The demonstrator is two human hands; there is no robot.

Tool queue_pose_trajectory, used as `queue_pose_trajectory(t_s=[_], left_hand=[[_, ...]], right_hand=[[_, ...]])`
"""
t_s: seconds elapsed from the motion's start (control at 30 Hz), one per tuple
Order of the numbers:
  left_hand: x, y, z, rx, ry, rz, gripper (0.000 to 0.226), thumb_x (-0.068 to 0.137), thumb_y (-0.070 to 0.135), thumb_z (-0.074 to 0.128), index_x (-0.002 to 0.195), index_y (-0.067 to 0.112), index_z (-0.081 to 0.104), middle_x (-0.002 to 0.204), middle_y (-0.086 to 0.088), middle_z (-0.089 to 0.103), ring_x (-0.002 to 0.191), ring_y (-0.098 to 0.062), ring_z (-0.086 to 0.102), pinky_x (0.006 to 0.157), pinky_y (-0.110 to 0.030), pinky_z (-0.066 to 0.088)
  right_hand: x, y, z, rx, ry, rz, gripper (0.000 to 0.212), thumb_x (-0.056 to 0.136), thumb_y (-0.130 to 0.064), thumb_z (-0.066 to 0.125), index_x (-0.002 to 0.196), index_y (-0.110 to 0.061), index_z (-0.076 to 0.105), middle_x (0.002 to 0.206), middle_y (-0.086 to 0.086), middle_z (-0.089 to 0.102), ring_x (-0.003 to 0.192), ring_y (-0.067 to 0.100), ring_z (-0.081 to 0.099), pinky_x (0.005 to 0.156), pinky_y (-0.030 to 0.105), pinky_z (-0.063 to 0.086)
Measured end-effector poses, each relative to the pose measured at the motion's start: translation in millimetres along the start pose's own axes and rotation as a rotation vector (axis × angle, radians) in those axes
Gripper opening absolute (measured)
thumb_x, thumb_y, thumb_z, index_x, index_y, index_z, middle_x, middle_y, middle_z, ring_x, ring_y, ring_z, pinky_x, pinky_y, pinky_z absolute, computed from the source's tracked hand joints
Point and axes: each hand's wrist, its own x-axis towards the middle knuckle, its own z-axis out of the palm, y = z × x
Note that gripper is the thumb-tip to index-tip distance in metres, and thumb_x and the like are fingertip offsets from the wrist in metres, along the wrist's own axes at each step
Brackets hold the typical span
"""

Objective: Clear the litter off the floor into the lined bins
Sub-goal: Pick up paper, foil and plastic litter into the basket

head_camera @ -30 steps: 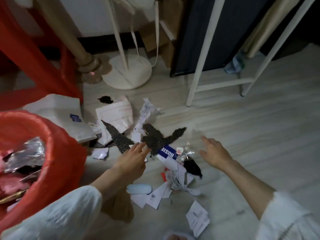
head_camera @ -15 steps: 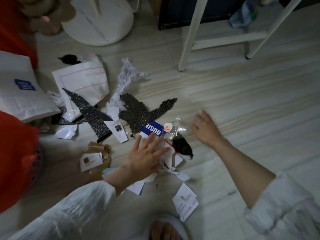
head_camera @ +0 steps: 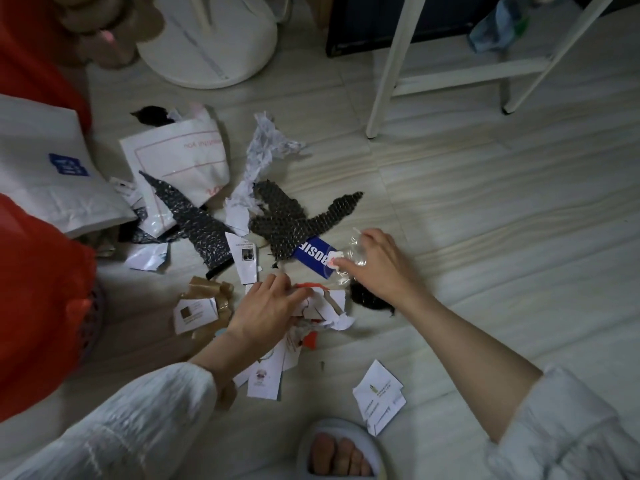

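Note:
Litter is scattered over the pale floor: black bubble-wrap scraps [head_camera: 294,220], a blue label [head_camera: 311,255], a crumpled white paper [head_camera: 266,143], a white mailer bag [head_camera: 180,161], brown paper [head_camera: 207,292] and torn white cards [head_camera: 379,396]. My left hand [head_camera: 266,306] lies on a heap of white and orange paper scraps [head_camera: 325,306], fingers curling into them. My right hand [head_camera: 377,263] pinches a clear plastic wrapper [head_camera: 349,261] beside the blue label. The bin with the red liner [head_camera: 38,299] stands at the left edge.
A white round fan base [head_camera: 211,46] sits at the top. White rack legs [head_camera: 391,71] stand at the upper right. A large white bag [head_camera: 45,168] lies at the left. My slippered foot [head_camera: 341,448] is at the bottom.
My right hand moved left onto the clear wrapper and closed on it. My left hand slid down onto the paper scraps and curled. The view dipped lower toward the floor.

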Motion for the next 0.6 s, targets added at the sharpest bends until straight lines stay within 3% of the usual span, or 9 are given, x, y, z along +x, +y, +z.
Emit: queue_pose_trajectory(t_s=[0.1, 0.2, 0.27, 0.37, 0.47, 0.6], left_hand=[[-6.8, -4.4, -6.3, -0.014, 0.001, -0.034, 0.054, 0.087, 0.034, 0.06, 0.136, 0.028, 0.038, 0.118, -0.008, 0.045, 0.11, -0.027, 0.045, 0.091, -0.038, 0.041], [-19.1, -9.4, -13.4, 0.014, -0.011, -0.032, 0.057, 0.085, 0.038, 0.063, 0.135, 0.028, 0.039, 0.111, -0.008, 0.046, 0.102, -0.027, 0.048, 0.085, -0.038, 0.043], [-26.1, -13.8, -21.9, 0.022, -0.005, -0.024, 0.058, 0.08, 0.037, 0.069, 0.132, 0.027, 0.045, 0.105, -0.01, 0.048, 0.095, -0.029, 0.052, 0.08, -0.04, 0.045], [-38.6, -20.5, -48.9, 0.03, -0.013, -0.063, 0.057, 0.086, 0.037, 0.061, 0.137, 0.03, 0.036, 0.115, -0.008, 0.043, 0.106, -0.025, 0.047, 0.093, -0.037, 0.04], [-49.0, -26.0, -88.7, 0.07, 0.029, -0.088, 0.055, 0.089, 0.038, 0.056, 0.138, 0.033, 0.032, 0.12, -0.006, 0.041, 0.11, -0.024, 0.046, 0.095, -0.035, 0.036], [-76.4, -29.1, -155.7, 0.118, 0.1, -0.097, 0.056, 0.088, 0.035, 0.057, 0.139, 0.032, 0.032, 0.129, -0.007, 0.037, 0.118, -0.025, 0.043, 0.101, -0.036, 0.036]], right_hand=[[-3.0, -5.5, 10.2, 0.008, 0.067, 0.074, 0.054, 0.09, -0.03, 0.059, 0.13, 0.002, 0.045, 0.136, 0.011, 0.044, 0.122, 0.024, 0.042, 0.098, 0.029, 0.036], [-4.9, -11.2, 9.5, 0.112, 0.127, 0.138, 0.042, 0.088, -0.021, 0.061, 0.123, 0.003, 0.053, 0.129, 0.014, 0.051, 0.116, 0.026, 0.048, 0.093, 0.028, 0.038], [-6.6, -17.1, 3.4, 0.174, 0.139, 0.157, 0.036, 0.087, -0.018, 0.061, 0.117, 0.001, 0.058, 0.124, 0.014, 0.054, 0.112, 0.027, 0.05, 0.09, 0.028, 0.038], [-16.9, -33.7, -13.0, 0.248, 0.148, 0.139, 0.033, 0.085, -0.017, 0.064, 0.114, -0.002, 0.06, 0.12, 0.012, 0.057, 0.11, 0.025, 0.051, 0.089, 0.027, 0.038], [-29.6, -57.7, -34.6, 0.286, 0.176, 0.091, 0.029, 0.082, -0.015, 0.066, 0.107, -0.001, 0.061, 0.114, 0.013, 0.059, 0.108, 0.026, 0.053, 0.086, 0.024, 0.036], [-51.0, -106.3, -81.9, 0.336, 0.195, 0.029, 0.037, 0.083, -0.017, 0.065, 0.117, -0.006, 0.057, 0.119, 0.009, 0.058, 0.111, 0.022, 0.052, 0.092, 0.026, 0.038]])
